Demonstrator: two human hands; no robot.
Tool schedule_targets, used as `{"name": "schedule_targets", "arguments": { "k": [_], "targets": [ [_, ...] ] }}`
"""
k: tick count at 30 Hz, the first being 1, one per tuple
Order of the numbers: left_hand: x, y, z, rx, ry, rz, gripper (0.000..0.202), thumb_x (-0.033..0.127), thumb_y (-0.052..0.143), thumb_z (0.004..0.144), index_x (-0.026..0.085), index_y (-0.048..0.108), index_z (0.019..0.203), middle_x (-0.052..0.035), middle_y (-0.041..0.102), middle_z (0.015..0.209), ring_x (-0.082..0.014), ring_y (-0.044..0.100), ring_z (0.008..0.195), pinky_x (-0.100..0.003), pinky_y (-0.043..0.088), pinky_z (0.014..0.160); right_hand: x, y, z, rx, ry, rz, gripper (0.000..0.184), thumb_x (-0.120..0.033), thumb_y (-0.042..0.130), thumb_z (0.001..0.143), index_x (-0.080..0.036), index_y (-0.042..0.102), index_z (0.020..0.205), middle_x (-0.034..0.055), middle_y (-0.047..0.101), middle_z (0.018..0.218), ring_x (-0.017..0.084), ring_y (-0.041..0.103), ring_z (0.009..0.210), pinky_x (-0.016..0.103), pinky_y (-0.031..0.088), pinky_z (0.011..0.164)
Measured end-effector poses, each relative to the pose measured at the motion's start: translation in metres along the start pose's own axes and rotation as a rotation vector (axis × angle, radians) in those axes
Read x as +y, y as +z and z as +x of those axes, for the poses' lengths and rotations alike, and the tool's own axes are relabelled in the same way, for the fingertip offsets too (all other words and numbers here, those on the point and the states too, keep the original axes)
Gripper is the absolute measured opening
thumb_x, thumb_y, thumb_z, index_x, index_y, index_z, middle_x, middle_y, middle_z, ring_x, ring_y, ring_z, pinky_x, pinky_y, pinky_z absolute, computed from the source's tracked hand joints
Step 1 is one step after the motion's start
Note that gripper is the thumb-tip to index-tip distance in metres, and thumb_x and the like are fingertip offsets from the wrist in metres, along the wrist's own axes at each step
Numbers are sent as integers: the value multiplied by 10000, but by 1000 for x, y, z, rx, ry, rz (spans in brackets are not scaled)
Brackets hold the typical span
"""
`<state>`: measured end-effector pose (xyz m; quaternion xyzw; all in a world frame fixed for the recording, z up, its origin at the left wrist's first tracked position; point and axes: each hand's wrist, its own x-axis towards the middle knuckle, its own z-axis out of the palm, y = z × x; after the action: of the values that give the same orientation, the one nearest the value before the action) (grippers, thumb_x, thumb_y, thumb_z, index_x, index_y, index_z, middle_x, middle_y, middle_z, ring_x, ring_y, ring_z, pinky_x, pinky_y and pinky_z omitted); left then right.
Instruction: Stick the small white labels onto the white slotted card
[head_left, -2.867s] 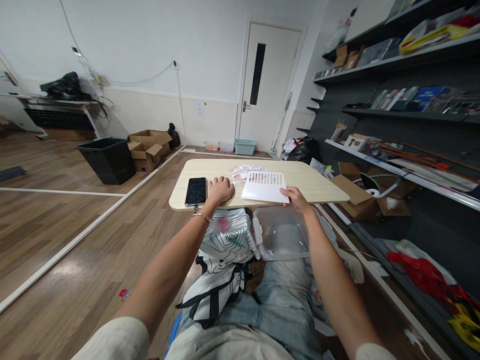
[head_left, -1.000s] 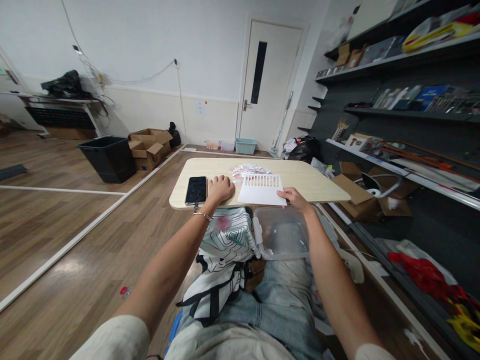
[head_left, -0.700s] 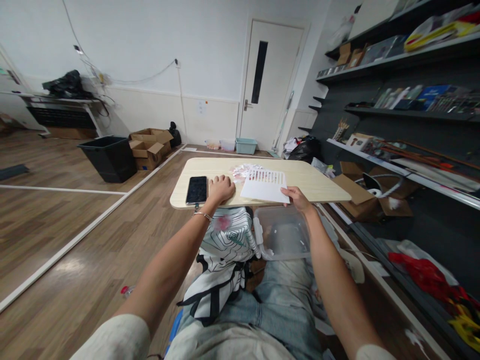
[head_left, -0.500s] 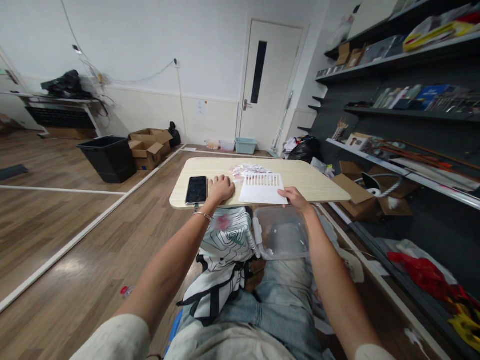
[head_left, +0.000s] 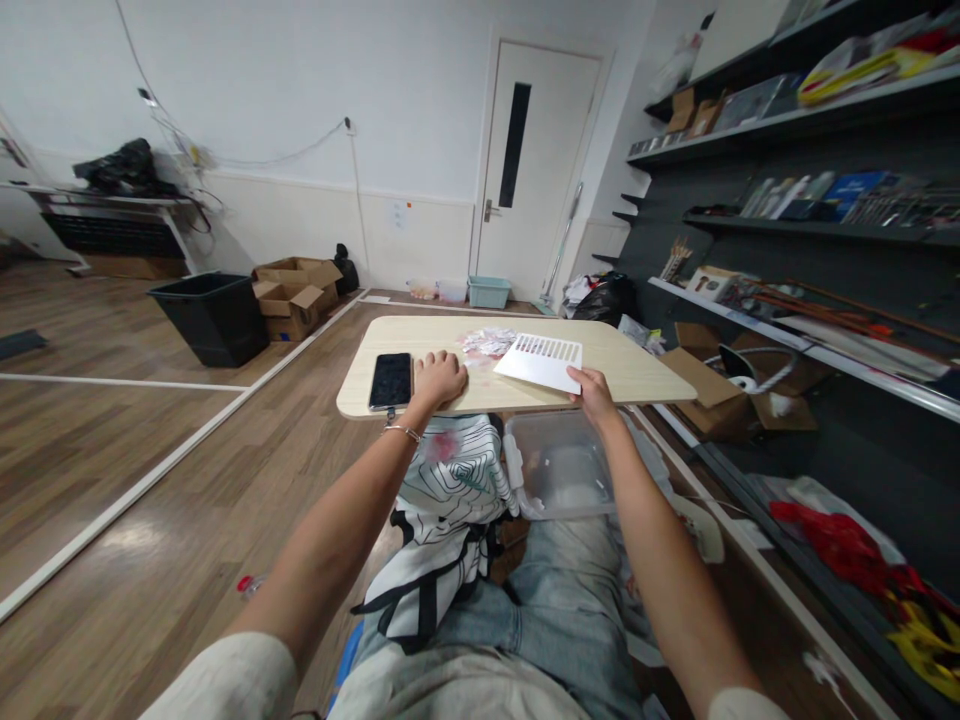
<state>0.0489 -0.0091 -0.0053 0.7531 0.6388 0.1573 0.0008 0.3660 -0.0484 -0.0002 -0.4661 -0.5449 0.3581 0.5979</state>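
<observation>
A white sheet (head_left: 541, 362) with a row of cut slots along its far edge is lifted off the light wooden table (head_left: 637, 370), tilted, and my right hand (head_left: 595, 391) pinches its near right corner. My left hand (head_left: 439, 378) rests on the table as a loose fist, just right of a black phone (head_left: 391, 380) lying face up. Beyond the sheet lies a small pile of white and pink paper scraps (head_left: 486, 343). What, if anything, the left fist holds is hidden.
A clear plastic bin (head_left: 570, 468) sits under the table by my right knee, a patterned bag (head_left: 450, 500) beside it. Dark shelves with boxes and tools run along the right. A black crate (head_left: 211, 318) and cardboard boxes (head_left: 294, 290) stand on the floor at left.
My right hand has raised the slotted sheet off the table and swung it to the right, so it now tilts. The left hand and phone have stayed put.
</observation>
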Motion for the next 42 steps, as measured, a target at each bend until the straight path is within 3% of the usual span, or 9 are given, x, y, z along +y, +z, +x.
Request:
{"name": "schedule_targets", "arguments": {
  "k": [3, 13, 23, 42],
  "targets": [
    [0, -1, -1, -1, 1, 0, 539, 452, 285, 1052, 191, 631, 1372, -175, 592, 1532, -373, 494, 1408, -572, 354, 1171, 1, 1, 0, 4, 1, -27, 428, -579, 823, 642, -193, 640, 634, 25, 613, 581, 129, 462, 514, 250, 339, 399],
    [0, -1, 0, -8, -5, -13, 517, 454, 308, 1051, 210, 630, 1373, -165, 588, 1541, -370, 484, 1428, -566, 343, 1183, -9, 1, -7, -164, 27, -197, 504, -668, 816, 664, -204, 632, 591, 8, 562, 495, 129, 432, 439, 285, 347, 403],
    [-1, 0, 1, -10, -5, -8, 515, 457, 316, 1051, 207, 633, 1371, -171, 591, 1533, -367, 491, 1418, -562, 351, 1173, -13, 3, -12, -140, 30, -79, 507, -669, 837, 643, -197, 650, 651, -1, 565, 548, 131, 450, 498, 274, 365, 414],
    [0, -2, -2, -6, -5, -22, 499, 456, 314, 1052, 220, 627, 1361, -165, 598, 1519, -364, 481, 1430, -566, 339, 1183, -19, 4, -14, -245, 37, -159, 569, -743, 830, 633, -204, 649, 598, 12, 598, 520, 136, 467, 461, 283, 394, 406]
  ]
}}
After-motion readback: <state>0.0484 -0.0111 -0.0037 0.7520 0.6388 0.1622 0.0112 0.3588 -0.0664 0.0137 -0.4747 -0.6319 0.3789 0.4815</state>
